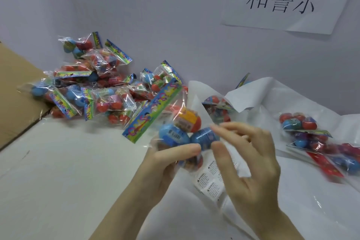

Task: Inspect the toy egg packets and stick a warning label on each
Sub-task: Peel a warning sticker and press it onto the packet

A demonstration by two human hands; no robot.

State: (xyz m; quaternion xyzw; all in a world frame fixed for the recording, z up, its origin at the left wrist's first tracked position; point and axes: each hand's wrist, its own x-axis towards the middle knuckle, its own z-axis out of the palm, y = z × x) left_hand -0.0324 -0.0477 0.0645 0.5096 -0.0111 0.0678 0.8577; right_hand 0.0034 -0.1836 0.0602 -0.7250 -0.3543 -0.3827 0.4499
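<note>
You were at the inspect-and-label step: your left hand [165, 161] gripped one toy egg packet [175, 130] from below, lifted above the label sheet [209, 180], while your right hand [251, 161] hovered beside it, fingers loose, clasping nothing I could see. Next, I'd judge, you needed to peel off one label. Three eggs showed in the packet; the back pile [97, 87] was too jumbled to count, with roughly two packets at right [303, 132].
</note>
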